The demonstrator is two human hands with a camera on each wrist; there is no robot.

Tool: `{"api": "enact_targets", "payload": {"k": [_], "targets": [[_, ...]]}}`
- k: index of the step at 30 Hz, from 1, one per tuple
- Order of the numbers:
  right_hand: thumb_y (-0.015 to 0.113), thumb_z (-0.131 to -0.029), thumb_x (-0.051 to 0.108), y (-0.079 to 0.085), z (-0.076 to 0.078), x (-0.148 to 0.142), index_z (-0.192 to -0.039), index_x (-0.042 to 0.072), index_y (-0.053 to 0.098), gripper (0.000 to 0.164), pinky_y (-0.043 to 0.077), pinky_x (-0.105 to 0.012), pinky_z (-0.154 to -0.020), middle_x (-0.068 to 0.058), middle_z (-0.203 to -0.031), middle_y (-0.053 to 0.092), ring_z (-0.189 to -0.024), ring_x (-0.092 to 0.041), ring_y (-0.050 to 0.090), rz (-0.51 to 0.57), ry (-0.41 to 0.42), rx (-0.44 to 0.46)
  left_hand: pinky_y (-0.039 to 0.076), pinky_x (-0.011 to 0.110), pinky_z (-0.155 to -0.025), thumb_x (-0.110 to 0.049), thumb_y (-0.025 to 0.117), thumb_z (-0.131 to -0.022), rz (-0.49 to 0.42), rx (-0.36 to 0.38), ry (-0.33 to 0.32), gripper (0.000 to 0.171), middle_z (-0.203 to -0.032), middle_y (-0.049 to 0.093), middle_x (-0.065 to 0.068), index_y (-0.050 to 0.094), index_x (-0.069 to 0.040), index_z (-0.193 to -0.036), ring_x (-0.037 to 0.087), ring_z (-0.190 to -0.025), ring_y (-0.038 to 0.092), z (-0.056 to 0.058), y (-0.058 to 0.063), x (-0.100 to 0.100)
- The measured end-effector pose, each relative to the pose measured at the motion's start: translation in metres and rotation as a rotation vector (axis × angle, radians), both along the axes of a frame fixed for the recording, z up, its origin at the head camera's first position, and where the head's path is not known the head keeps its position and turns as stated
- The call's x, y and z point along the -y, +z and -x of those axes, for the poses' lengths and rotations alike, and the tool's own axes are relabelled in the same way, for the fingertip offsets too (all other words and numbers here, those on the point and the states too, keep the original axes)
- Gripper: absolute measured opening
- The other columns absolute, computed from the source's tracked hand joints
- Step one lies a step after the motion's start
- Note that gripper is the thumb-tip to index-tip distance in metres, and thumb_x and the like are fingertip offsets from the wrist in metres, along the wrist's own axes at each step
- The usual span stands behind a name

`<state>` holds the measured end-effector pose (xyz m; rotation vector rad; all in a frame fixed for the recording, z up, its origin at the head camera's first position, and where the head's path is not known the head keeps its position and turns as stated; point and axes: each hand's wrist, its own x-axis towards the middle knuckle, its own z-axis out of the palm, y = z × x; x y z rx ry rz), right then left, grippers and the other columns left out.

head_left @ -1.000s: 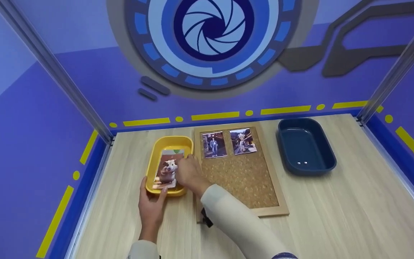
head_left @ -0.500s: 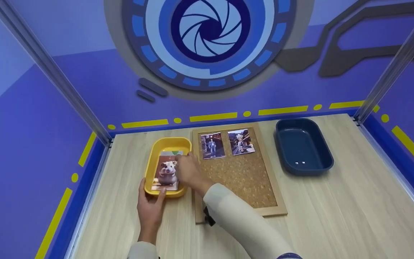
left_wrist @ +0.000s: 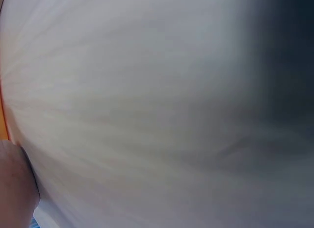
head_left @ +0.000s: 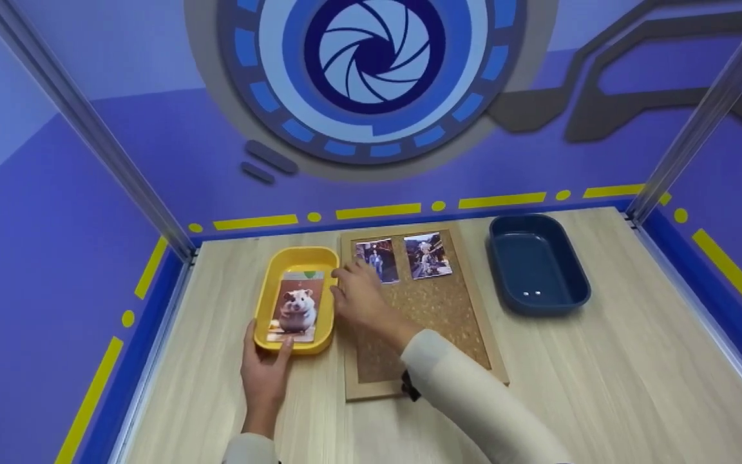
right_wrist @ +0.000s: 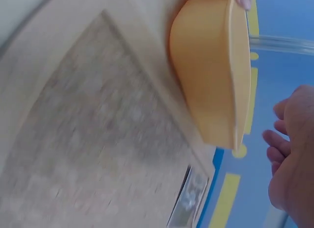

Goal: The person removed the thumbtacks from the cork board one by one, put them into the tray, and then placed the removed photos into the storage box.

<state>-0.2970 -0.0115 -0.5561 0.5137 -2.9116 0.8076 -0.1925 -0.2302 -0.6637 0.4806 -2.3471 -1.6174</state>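
- Left hand [head_left: 265, 377]: grips the yellow tray [head_left: 300, 258] at its near-left corner, thumb over the near rim.
- Hamster photo [head_left: 295, 309]: lies in the tray, toward the near edge; now uncovered, unlifted.
- Right hand [head_left: 364, 299]: has shifted off the photo to the tray's right edge, above the corkboard [head_left: 387, 341]; fingers loosely bent, nothing visible pinched.
- Right wrist view: shows background between fingers and tray, unclear from the head.
- Left board photo [head_left: 384, 264], right board photo [head_left: 428, 254]: along the board's far edge.
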Motion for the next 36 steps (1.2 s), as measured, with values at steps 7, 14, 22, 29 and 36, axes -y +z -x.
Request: {"api": "enact_targets", "payload": {"k": [7, 14, 22, 29, 36], "targets": [[0.074, -0.097, 0.016, -0.022, -0.003, -0.057, -0.114, 0.006, 0.077, 0.02, 0.052, -0.049, -0.097, -0.013, -0.107, 0.076, -0.104, -0.033, 0.065, 0.151, 0.01, -0.212, 0.035, 0.051, -0.132, -0.04, 0.074, -0.101, -0.021, -0.006, -0.011, 0.09, -0.176, 0.034, 0.002, 0.017, -0.038, -0.171, 0.024, -0.158, 0.039, -0.002, -0.001, 0.003], [0.077, -0.088, 0.005, -0.05, -0.017, -0.121, -0.101, -0.002, 0.076, 0.015, 0.051, -0.054, -0.085, -0.018, -0.095, 0.074, -0.091, -0.039, 0.065, 0.229, -0.024, -0.364, 0.036, 0.049, -0.131, -0.038, 0.073, -0.102, -0.039, 0.004, -0.02, 0.089, -0.177, 0.032, 0.0, 0.016, -0.039, -0.171, 0.024, -0.159, 0.039, -0.001, -0.001, 0.0], [0.076, -0.094, 0.006, -0.062, -0.038, -0.17, -0.104, -0.003, 0.076, 0.013, 0.053, -0.052, -0.091, -0.018, -0.1, 0.075, -0.098, -0.038, 0.067, 0.257, -0.113, -0.21, 0.034, 0.049, -0.132, -0.037, 0.071, -0.103, -0.034, -0.001, -0.022, 0.089, -0.177, 0.031, 0.0, 0.014, -0.039, -0.171, 0.023, -0.161, 0.037, 0.0, 0.002, -0.001], [0.076, -0.096, 0.008, -0.069, -0.044, -0.19, -0.105, -0.001, 0.076, 0.013, 0.055, -0.054, -0.094, -0.016, -0.103, 0.076, -0.103, -0.036, 0.068, 0.25, -0.185, -0.133, 0.033, 0.049, -0.133, -0.037, 0.07, -0.104, -0.048, 0.017, -0.023, 0.088, -0.178, 0.028, -0.001, 0.012, -0.04, -0.171, 0.024, -0.162, 0.034, 0.0, 0.0, -0.003], [0.075, -0.096, 0.007, -0.074, -0.05, -0.2, -0.109, -0.003, 0.076, 0.016, 0.056, -0.055, -0.097, -0.018, -0.107, 0.075, -0.108, -0.037, 0.069, 0.277, -0.213, -0.102, 0.035, 0.049, -0.132, -0.041, 0.07, -0.104, -0.056, 0.014, -0.029, 0.09, -0.18, 0.024, -0.001, 0.01, -0.04, -0.172, 0.024, -0.164, 0.03, -0.003, -0.001, -0.004]]}}
